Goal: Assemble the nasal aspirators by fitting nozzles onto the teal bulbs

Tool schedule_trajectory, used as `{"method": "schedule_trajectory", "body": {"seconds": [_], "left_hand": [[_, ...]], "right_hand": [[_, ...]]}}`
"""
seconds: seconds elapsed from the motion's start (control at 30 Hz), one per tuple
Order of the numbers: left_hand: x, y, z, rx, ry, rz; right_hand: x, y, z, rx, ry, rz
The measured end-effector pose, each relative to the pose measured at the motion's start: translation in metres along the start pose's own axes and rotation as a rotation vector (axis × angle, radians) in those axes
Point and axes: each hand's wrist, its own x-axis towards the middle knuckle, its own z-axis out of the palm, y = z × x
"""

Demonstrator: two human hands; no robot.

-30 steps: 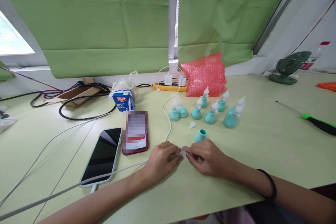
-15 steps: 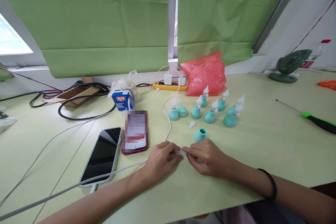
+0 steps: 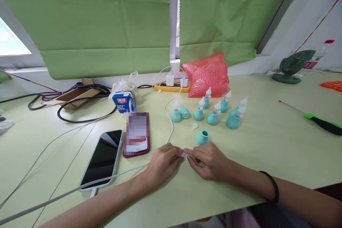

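My left hand (image 3: 162, 164) and my right hand (image 3: 208, 163) rest on the table's near edge, fingertips meeting. Both pinch a small clear plastic piece (image 3: 185, 155) between them; its shape is mostly hidden by the fingers. Just beyond my right hand stands a teal bulb (image 3: 202, 137) with an open top. A loose white tip (image 3: 195, 126) lies behind it. Farther back stand several assembled teal bulbs with white tips (image 3: 213, 117).
A black-screened phone (image 3: 102, 157) on a white cable and a red phone (image 3: 136, 134) lie to the left. A milk carton (image 3: 124, 102), black cables, a yellow power strip (image 3: 171, 87), pink bubble wrap (image 3: 207, 74), a green-handled screwdriver (image 3: 317, 121) and a small fan (image 3: 292, 67) sit around.
Both hands stay together on the small piece with only slight finger shifts. The view has drifted a little to the right.
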Motion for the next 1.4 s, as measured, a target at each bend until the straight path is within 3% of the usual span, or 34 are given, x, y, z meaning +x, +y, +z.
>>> {"method": "schedule_trajectory", "body": {"seconds": [0.4, 0.8, 1.07, 1.4], "left_hand": [[0.0004, 0.0056, -0.0025, 0.008, -0.059, -0.279], [-0.0013, 0.0055, -0.0017, 0.02, -0.06, -0.24], [-0.0003, 0.0059, -0.0021, 0.057, -0.062, -0.212], [0.0008, 0.0083, -0.0057, 0.086, -0.086, -0.139]], "right_hand": [[0.0007, -0.0004, 0.0, 0.002, -0.022, -0.009], [-0.0017, -0.0027, 0.0018, -0.148, -0.034, -0.087], [-0.0002, 0.0001, 0.0022, -0.005, 0.074, -0.038], [0.0009, -0.0016, -0.0003, 0.063, 0.011, -0.017]]}}
